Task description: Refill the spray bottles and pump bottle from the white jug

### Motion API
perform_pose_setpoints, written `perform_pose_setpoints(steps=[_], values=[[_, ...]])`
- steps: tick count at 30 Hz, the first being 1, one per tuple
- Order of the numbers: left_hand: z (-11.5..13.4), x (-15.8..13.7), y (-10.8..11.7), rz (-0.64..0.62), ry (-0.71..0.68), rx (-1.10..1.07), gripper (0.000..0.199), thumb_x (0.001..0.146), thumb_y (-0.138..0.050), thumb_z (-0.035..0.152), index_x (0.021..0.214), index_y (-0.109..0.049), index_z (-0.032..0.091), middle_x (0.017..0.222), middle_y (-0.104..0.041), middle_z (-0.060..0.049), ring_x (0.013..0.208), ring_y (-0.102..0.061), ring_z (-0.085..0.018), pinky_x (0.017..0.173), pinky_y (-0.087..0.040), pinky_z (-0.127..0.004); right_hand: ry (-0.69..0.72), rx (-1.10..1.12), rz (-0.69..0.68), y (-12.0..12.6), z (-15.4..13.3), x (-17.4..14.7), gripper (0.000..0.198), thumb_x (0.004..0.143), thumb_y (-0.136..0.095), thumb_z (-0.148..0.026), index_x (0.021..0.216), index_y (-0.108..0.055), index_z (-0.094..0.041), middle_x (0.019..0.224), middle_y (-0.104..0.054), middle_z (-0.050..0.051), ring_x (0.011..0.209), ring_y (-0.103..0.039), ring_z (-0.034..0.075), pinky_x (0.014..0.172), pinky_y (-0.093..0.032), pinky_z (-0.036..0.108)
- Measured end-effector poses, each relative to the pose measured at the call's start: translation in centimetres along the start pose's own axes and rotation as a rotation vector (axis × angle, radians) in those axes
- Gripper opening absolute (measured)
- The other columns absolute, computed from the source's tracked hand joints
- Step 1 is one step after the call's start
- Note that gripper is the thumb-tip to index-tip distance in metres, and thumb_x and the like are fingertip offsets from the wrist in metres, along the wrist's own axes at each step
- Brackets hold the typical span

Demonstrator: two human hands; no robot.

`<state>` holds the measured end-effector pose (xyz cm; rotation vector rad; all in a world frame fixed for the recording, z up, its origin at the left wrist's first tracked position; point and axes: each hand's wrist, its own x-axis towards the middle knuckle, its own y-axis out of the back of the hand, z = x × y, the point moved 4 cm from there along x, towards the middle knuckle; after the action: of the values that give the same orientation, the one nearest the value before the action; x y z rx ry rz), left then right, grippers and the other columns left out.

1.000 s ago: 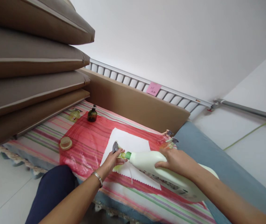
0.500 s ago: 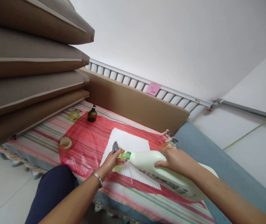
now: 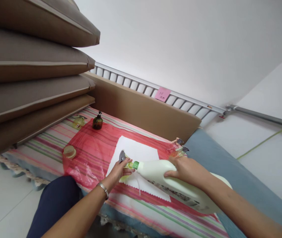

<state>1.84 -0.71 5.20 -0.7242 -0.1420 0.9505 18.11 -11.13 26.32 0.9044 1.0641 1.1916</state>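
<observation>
From where I stand I count two hands at work, with one big bottle [image 3: 173,190] and one small container [image 3: 128,164] between them. The right hand [image 3: 185,172] has its fingers clamped on the upper side of the pale green bottle, which is over the near right part of the white sheet [image 3: 141,145] and reaches past its edge. The bottle lies well over on its side; its long axis slants from beside the left hand out to the near right of the sheet, and its green neck [image 3: 136,164] points left. The left hand [image 3: 118,171], above the left half of the sheet, has its fingers closed on the small container, whose grey top [image 3: 122,155] sticks up past them. The hand covers much of that container, and whether the neck touches it I can't tell.

Left of the sheet sit one round beige piece [image 3: 69,152], one dark pump bottle [image 3: 97,122] and one yellow bottle [image 3: 78,123]. Right of it are what look like two dark-topped containers [image 3: 179,152], partly hidden by the right hand. One red film [image 3: 108,135] runs under the sheet. Four cushions [image 3: 32,66] are stacked farther left, cut off by the edge of view.
</observation>
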Motion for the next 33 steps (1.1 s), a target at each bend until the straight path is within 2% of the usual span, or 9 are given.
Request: perform_pose_setpoints(steps=[9, 16, 22, 28, 31, 33], values=[[0.0, 0.1, -0.1, 0.008, 0.009, 0.008, 0.046, 0.074, -0.062, 0.046, 0.109, -0.053, 0.017, 0.131, -0.049, -0.014, 0.075, -0.070, -0.021, 0.062, -0.053, -0.026, -0.003, 0.010, -0.008, -0.1, 0.2, 0.1, 0.036, 0.073, -0.055, -0.056, 0.083, -0.059, -0.021, 0.084, -0.069, 0.009, 0.074, -0.063, 0.027, 0.055, -0.037, 0.029], [0.1, -0.1, -0.1, 0.016, 0.007, 0.004, 0.045, 0.073, -0.062, 0.046, 0.107, -0.053, 0.018, 0.132, -0.048, -0.013, 0.074, -0.070, -0.020, 0.064, -0.054, -0.028, -0.004, 0.003, 0.010, 0.0, 0.0, -0.1, 0.034, 0.073, -0.057, -0.054, 0.080, -0.059, -0.021, 0.081, -0.069, 0.008, 0.070, -0.063, 0.026, 0.055, -0.038, 0.029], [0.2, 0.0, 0.0, 0.008, 0.003, 0.001, 0.043, 0.075, -0.061, 0.044, 0.108, -0.053, 0.018, 0.134, -0.047, -0.013, 0.073, -0.070, -0.020, 0.063, -0.054, -0.027, -0.020, 0.073, 0.026, -1.1, 0.3, -0.5, 0.034, 0.073, -0.057, -0.055, 0.080, -0.060, -0.021, 0.082, -0.069, 0.008, 0.072, -0.063, 0.026, 0.057, -0.039, 0.029], [0.5, 0.3, 0.3, 0.002, 0.000, 0.007, 0.042, 0.076, -0.060, 0.044, 0.107, -0.052, 0.017, 0.135, -0.046, -0.014, 0.075, -0.070, -0.021, 0.060, -0.054, -0.025, -0.092, 0.273, 0.024, -3.8, 2.0, -1.0, 0.041, 0.073, -0.054, -0.057, 0.093, -0.063, -0.022, 0.087, -0.070, 0.008, 0.080, -0.062, 0.027, 0.064, -0.043, 0.032], [0.5, 0.4, 0.3, -0.003, -0.004, 0.019, 0.041, 0.077, -0.059, 0.043, 0.107, -0.052, 0.017, 0.135, -0.045, -0.014, 0.076, -0.069, -0.021, 0.061, -0.055, -0.026, -0.161, 0.465, 0.109, -5.0, 3.7, -1.0, 0.040, 0.073, -0.054, -0.058, 0.090, -0.065, -0.023, 0.090, -0.070, 0.005, 0.082, -0.062, 0.025, 0.069, -0.044, 0.032], [0.6, 0.5, 0.4, -0.008, -0.003, 0.028, 0.041, 0.077, -0.059, 0.044, 0.107, -0.052, 0.017, 0.136, -0.045, -0.013, 0.076, -0.069, -0.021, 0.062, -0.055, -0.026, -0.240, 0.607, 0.206, -5.9, 5.0, -0.9, 0.041, 0.072, -0.056, -0.058, 0.089, -0.066, -0.022, 0.087, -0.070, 0.004, 0.073, -0.062, 0.023, 0.068, -0.043, 0.031]])
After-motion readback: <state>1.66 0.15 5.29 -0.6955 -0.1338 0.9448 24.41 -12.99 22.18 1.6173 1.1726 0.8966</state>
